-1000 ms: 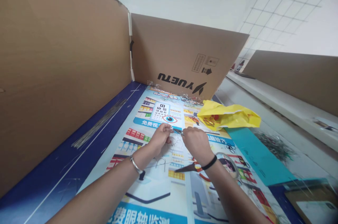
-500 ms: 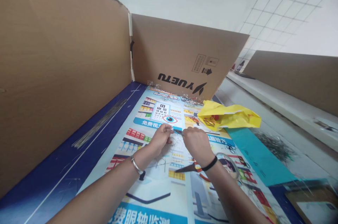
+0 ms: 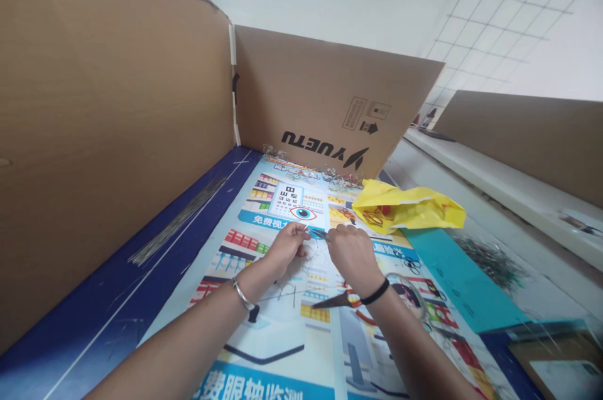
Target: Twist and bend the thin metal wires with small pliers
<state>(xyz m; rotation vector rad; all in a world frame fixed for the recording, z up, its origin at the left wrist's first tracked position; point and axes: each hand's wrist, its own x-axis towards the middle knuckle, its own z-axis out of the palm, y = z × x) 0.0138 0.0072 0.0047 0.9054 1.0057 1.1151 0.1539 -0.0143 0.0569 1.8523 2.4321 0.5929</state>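
Observation:
Over the middle of the printed sheet, my left hand (image 3: 287, 249) pinches a thin piece of wire (image 3: 307, 230) between thumb and fingertips. My right hand (image 3: 352, 259) is wrapped round small pliers (image 3: 319, 234), whose jaws point left toward the left fingertips. The jaws look slightly parted; whether they touch the wire is too small to tell. Scissors (image 3: 335, 301) with dark blades and orange handles lie beneath my right wrist, partly hidden by it. Loose bent wires (image 3: 288, 292) are on the sheet below my left hand.
A yellow plastic bag (image 3: 424, 206) lies to the right. Cardboard panels (image 3: 301, 86) stand at the back and left. Straight wires (image 3: 179, 219) lie on the blue surface at left; tangled wire (image 3: 490, 260) sits at right. A wire coil (image 3: 417, 293) is near my right forearm.
My right hand has shifted slightly right with the pliers, and their jaws show more clearly, a little apart from the left fingertips. My left hand stays almost in place.

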